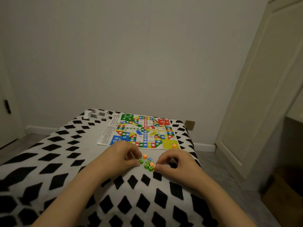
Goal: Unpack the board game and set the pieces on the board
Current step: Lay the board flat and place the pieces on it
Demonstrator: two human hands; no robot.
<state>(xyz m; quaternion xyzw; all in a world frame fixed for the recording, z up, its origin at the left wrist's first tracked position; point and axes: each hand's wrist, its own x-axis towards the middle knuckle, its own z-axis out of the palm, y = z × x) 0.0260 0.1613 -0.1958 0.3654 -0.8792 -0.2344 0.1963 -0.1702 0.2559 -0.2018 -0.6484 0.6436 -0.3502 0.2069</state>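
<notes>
A colourful paper game board (144,131) lies flat at the far end of the bed. One orange piece (174,145) stands on its near right yellow corner. In front of the board sits a small cluster of round pieces (148,164): several green, some orange, one blue, plus a small die (152,161). My left hand (122,157) curls beside the cluster, and its thumb and forefinger pinch a green piece (141,160). My right hand (175,163) curls on the other side, fingertips pinching an orange piece (154,167).
Everything rests on a bed cover with a black diamond pattern (82,161). A clear plastic package (96,114) lies at the far left corner of the bed. A wall stands behind, a white door (262,95) to the right, a cardboard box (283,197) on the floor.
</notes>
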